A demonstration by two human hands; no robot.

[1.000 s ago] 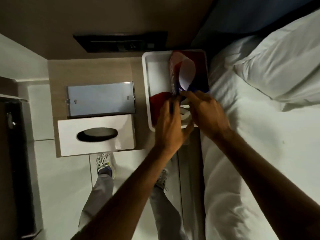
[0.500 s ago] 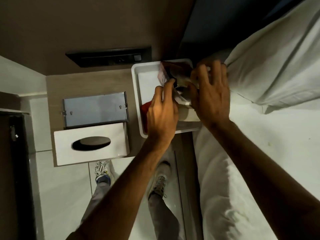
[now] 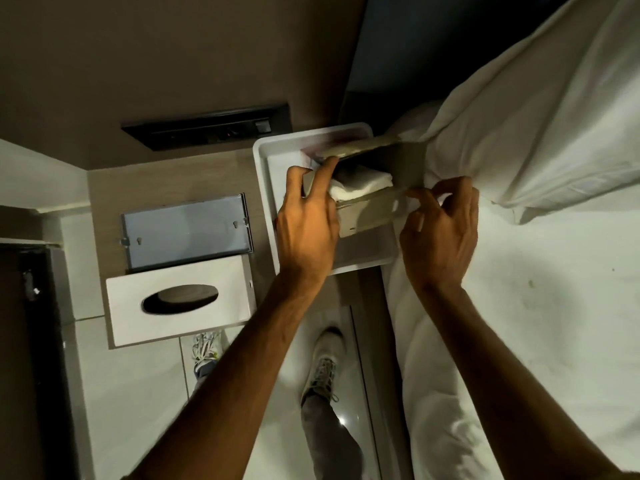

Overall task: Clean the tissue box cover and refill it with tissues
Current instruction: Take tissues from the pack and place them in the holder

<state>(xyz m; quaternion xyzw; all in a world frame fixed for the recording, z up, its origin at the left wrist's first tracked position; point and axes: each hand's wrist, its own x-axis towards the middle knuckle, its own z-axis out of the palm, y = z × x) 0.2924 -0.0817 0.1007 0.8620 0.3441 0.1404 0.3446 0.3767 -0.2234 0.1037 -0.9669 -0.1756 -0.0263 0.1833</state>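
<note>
A cardboard tissue carton (image 3: 377,206) lies torn open in the white tray (image 3: 266,188), with a stack of white tissues (image 3: 363,183) showing inside. My left hand (image 3: 308,220) grips the carton's left end, fingers over the opened flap. My right hand (image 3: 440,226) pinches the carton's right flap. The white tissue box cover (image 3: 180,299) with its oval slot rests at the nightstand's front edge, apart from both hands. Its grey base plate (image 3: 187,230) lies flat just behind it.
The wooden nightstand (image 3: 145,181) carries the tray, cover and plate. A dark socket panel (image 3: 207,128) is set in the wall behind. A bed with white sheets (image 3: 536,306) and a pillow (image 3: 540,126) fills the right side. My legs and shoes (image 3: 322,368) stand on the tiled floor.
The red and blue packaging seen earlier is gone from sight. The carton now stands opened with its flaps spread, tissues exposed, and both hands have moved onto its ends.
</note>
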